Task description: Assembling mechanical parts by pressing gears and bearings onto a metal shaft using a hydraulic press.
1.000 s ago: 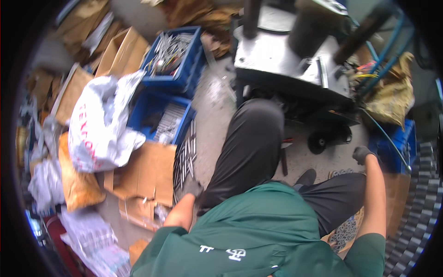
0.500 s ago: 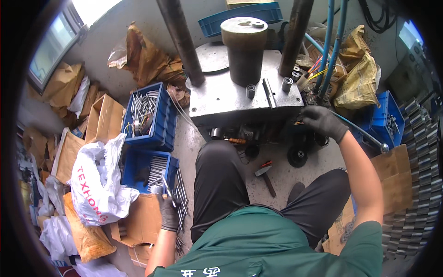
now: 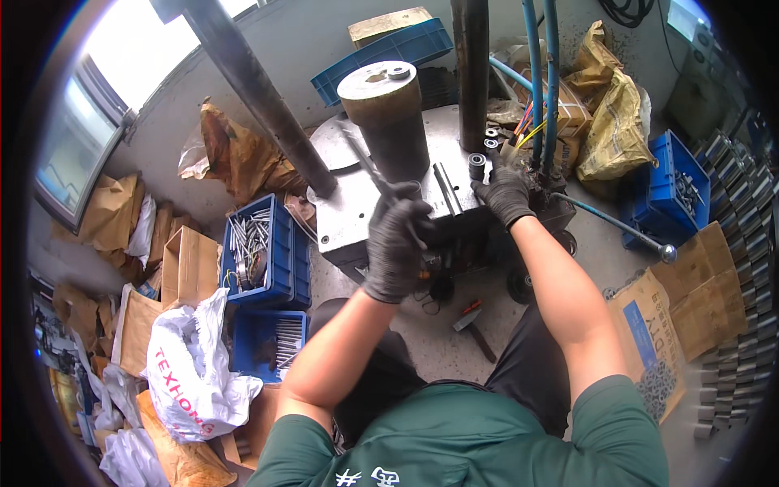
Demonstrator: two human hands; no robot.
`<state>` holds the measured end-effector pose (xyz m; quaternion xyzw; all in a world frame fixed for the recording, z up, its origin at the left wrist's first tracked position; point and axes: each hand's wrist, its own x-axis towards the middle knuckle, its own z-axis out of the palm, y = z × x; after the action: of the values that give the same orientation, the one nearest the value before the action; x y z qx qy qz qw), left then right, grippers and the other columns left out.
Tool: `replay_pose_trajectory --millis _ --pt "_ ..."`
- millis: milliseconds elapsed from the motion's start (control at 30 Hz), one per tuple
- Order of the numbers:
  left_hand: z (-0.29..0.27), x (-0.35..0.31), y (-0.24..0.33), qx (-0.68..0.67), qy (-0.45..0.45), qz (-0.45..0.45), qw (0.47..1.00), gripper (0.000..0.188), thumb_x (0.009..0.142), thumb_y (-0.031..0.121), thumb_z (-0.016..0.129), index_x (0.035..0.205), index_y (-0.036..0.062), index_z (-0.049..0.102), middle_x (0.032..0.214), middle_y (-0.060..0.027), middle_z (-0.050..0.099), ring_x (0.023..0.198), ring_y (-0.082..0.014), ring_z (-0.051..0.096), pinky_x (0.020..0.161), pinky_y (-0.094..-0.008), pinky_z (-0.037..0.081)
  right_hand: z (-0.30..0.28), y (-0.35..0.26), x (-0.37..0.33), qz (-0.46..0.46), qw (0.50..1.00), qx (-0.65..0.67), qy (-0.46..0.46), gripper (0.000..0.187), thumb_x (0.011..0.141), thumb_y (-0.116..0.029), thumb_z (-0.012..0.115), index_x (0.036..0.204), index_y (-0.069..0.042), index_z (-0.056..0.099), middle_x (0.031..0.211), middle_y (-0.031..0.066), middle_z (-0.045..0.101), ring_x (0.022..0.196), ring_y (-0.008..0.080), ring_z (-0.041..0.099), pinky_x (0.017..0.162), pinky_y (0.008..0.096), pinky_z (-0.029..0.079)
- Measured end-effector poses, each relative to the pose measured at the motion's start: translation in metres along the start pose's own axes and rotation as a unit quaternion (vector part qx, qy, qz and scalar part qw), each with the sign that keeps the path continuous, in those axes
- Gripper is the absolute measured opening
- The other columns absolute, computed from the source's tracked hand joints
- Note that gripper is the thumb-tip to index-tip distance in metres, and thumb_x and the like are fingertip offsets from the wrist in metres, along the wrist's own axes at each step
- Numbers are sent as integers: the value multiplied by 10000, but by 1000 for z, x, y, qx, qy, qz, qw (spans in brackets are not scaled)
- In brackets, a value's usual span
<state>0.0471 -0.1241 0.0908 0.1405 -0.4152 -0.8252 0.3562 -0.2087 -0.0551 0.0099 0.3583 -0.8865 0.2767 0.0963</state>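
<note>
My left hand (image 3: pixel 396 252), in a dark glove, is closed on a slim metal rod (image 3: pixel 363 154) that slants up over the steel press plate (image 3: pixel 341 215); motion blurs the rod. My gloved right hand (image 3: pixel 506 197) is at the plate's right front corner, fingers apart, close beside a small metal roller (image 3: pixel 477 167). Whether it touches the roller, I cannot tell. Between my hands a metal bar (image 3: pixel 447 189) lies on the plate. Behind it rises a thick steel cylinder (image 3: pixel 381 114) with a small ring (image 3: pixel 398 73) on top.
Two steel columns (image 3: pixel 472 73) flank the cylinder. To the left stand a blue bin (image 3: pixel 288 252) of metal rods and a lower blue bin (image 3: pixel 251 357). A hammer (image 3: pixel 477 329) lies on the floor between my legs. A ball-ended lever (image 3: pixel 617 225) juts out at right.
My left hand has risen from the lower blue bin to the plate, bringing the metal rod. My right hand has moved in beside the roller. The view has shifted.
</note>
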Motion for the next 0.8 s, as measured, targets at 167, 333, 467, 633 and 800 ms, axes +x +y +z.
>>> replay_pose_trajectory --millis 167,333,467,633,800 --pt "-18 -28 -60 101 -29 -79 991 277 988 178 663 1213 26 612 849 -61 680 614 -122 629 559 -239 517 10 -4 12 35 998 -46 30 851 767 -398 853 1517 -218 494 1184 196 720 1176 432 646 1033 570 463" --pt "-14 -20 -76 136 -66 -142 978 349 1023 281 666 1253 30 584 877 -63 664 658 -99 615 579 -229 514 30 3 18 -28 993 -69 95 660 854 -442 746 1421 -144 585 1049 195 720 1072 411 669 966 568 475" --pt "-18 -14 -79 142 -69 -144 977 350 1027 294 667 1249 36 586 876 -56 655 659 -97 606 578 -227 510 24 -2 16 -60 993 -71 78 507 879 -394 744 1352 -230 664 1056 160 723 1035 397 669 940 551 486" --pt "-21 -6 -85 97 -52 -182 977 318 1037 285 648 1229 38 592 867 -51 649 653 -98 602 571 -227 502 16 1 15 -134 986 -12 103 344 875 -298 779 1213 -245 757 1138 85 723 1032 345 666 926 482 512" --pt "-24 1 -93 55 -39 -207 976 303 1061 303 589 1202 36 615 874 -51 656 653 -100 608 580 -232 507 23 16 14 -171 974 0 149 237 913 -311 747 1124 -208 781 1203 64 730 1123 344 642 980 492 478"
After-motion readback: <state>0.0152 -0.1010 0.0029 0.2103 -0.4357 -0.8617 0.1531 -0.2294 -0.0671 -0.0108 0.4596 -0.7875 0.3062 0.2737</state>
